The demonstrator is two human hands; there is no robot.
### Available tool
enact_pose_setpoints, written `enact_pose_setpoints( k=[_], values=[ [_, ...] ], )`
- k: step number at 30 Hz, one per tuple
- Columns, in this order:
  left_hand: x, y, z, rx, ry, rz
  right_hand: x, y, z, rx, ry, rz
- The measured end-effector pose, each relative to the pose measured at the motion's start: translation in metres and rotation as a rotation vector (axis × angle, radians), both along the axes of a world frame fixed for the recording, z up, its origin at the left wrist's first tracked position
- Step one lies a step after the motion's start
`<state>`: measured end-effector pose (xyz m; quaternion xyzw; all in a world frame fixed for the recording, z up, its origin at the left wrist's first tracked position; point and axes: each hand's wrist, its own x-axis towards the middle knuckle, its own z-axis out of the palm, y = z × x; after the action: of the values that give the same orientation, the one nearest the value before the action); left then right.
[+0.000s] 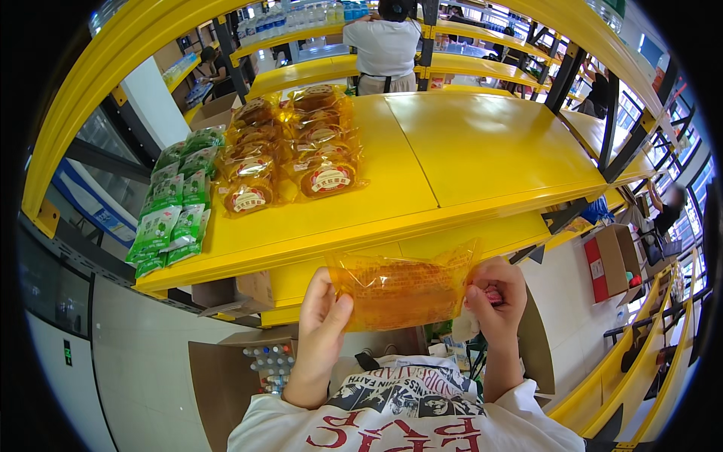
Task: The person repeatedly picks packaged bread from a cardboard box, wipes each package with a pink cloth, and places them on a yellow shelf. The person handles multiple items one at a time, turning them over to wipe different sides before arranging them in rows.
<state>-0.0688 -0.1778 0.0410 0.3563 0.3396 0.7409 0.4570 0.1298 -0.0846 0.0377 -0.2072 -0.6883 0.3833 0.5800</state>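
Note:
A packaged cake in clear orange plastic film (404, 291) is stretched between my two hands in front of my chest. My left hand (325, 311) pinches its left end, thumb on top. The right end is pinched by my right hand (497, 299), with a small pink-red item partly visible by its fingers. Beyond them, on the yellow metal shelf (480, 158), similar packaged cakes (327, 178) lie in two rows. To their left are stacked green-and-white snack packets (155, 229).
An open cardboard box with bottles (268, 361) stands on the floor at lower left. A black upright (565, 79) rises at the shelf's right. A person in a white shirt (387, 48) stands beyond the shelf. A red-and-brown carton (613, 263) sits on the floor at right.

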Motion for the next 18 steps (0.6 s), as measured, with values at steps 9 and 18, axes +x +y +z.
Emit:
enact_pose_setpoints(
  k=[9,18],
  values=[
    [0.000,-0.002,0.000,-0.009,0.042,0.037,0.003,0.000,0.010,0.082,-0.070,-0.023],
    [0.006,-0.002,0.008,0.084,0.072,0.075,0.002,0.007,0.007,0.455,-0.140,-0.330]
  ],
)
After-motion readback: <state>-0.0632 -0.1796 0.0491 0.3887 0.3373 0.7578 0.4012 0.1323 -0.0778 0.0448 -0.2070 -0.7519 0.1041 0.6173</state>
